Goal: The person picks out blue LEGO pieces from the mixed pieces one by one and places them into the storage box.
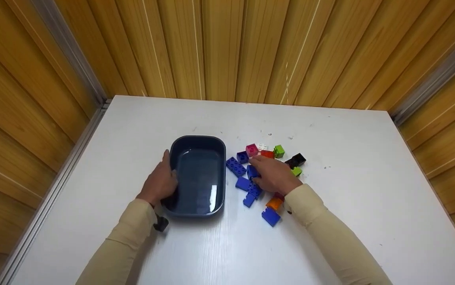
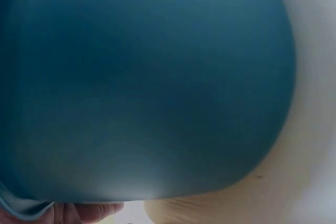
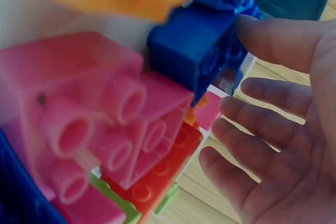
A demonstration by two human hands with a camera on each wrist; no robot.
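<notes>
Nearest the head camera, two beige sleeves run up from six o'clock toward the middle of the white table point(image 1: 350, 166). The left hand point(image 1: 160, 184) lies against the nine o'clock wall of the dark blue tub point(image 1: 199, 143), fingers curled round its rim, which seems meant to keep the tub from sliding. The left wrist view shows little but that smooth, slightly glossy blue wall, filling the picture. The tub is a shallow rectangle with rounded corners, and nothing lies in it.

At three o'clock from the tub, just beside it, sits the heap of building bricks point(image 1: 267, 174): hard plastic, square-edged, studded on top, in blue, pink, red, green, black, white and orange. The right hand point(image 1: 273, 176) rests palm down over the heap's middle, fingertips at a blue brick point(image 1: 251, 172) on the side toward the tub. In the right wrist view the fingers point(image 3: 262, 150) are spread and nearly straight, a wide relaxed hand that pinches nothing I can see. There a pink brick point(image 3: 100, 119) shows its round hollow studs, with a red one under it and a blue one behind.

Ribbed wooden panels wall the table at nine, twelve and three o'clock.
</notes>
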